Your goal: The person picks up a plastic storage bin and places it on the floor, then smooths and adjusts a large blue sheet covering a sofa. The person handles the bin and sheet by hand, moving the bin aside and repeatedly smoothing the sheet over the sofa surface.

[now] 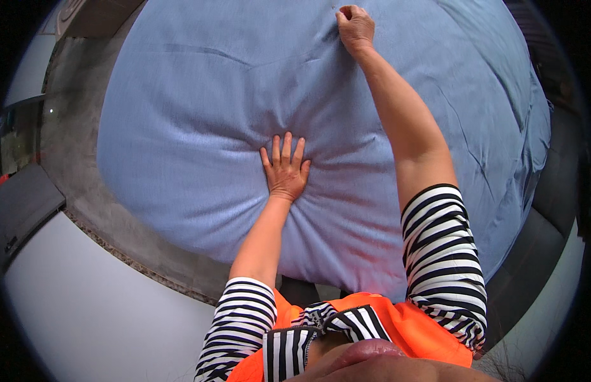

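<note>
A large blue fabric cover (190, 119) spreads over a wide, soft surface, probably a mattress or bed. My left hand (286, 167) presses flat on it near the middle, fingers spread, and creases fan out around the palm. Further off, near the top of the view, my right hand (356, 26) is at the cloth with its fingers curled and the fingertips drawn together. A tiny speck (333, 7) shows just left of those fingertips. Whether the right fingers pinch anything is not clear from this view.
Grey floor (80, 143) runs along the left side of the covered surface, edged by a speckled strip (133, 262) beside a white wall (109, 305). A dark panel (27, 210) stands at the far left. Dark upholstery-like blocks (546, 234) border the right side, where the cloth bunches.
</note>
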Available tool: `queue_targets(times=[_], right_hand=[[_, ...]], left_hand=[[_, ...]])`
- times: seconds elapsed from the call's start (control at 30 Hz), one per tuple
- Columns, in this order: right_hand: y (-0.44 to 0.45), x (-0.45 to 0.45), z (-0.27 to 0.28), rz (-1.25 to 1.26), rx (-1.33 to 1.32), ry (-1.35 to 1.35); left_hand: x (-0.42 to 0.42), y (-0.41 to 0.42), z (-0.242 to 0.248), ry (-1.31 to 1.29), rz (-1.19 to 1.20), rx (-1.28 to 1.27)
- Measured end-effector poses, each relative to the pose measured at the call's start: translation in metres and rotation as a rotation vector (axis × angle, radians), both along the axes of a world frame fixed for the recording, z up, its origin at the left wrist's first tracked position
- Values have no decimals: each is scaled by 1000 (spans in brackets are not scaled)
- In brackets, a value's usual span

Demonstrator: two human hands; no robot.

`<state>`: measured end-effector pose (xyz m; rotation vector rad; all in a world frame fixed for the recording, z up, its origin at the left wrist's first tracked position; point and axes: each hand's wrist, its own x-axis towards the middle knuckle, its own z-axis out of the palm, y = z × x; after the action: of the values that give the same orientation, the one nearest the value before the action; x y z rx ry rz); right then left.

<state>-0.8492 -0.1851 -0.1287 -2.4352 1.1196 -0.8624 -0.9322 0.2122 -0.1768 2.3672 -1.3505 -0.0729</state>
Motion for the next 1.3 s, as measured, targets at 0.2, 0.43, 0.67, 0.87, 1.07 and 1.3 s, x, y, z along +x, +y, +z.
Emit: queue_targets(times=[0.2, 0.43, 0.67, 0.87, 1.07, 1.3], right_hand=[[-5, 27, -20, -101, 34, 116], [1, 32, -21, -68, -60, 196], [8, 22, -17, -106, 363, -106], [290, -23, 55, 519, 168, 208], [416, -73, 101, 1249, 589, 103], [369, -138, 132, 949, 659, -11]], left_hand=[[2, 1, -4, 8, -15, -19], [1, 2, -7, 32, -14, -21], [1, 2, -10, -4, -1, 12], [3, 2, -6, -61, -18, 44], [1, -2, 0, -129, -1, -17], [-3, -8, 6, -239, 18, -1]])
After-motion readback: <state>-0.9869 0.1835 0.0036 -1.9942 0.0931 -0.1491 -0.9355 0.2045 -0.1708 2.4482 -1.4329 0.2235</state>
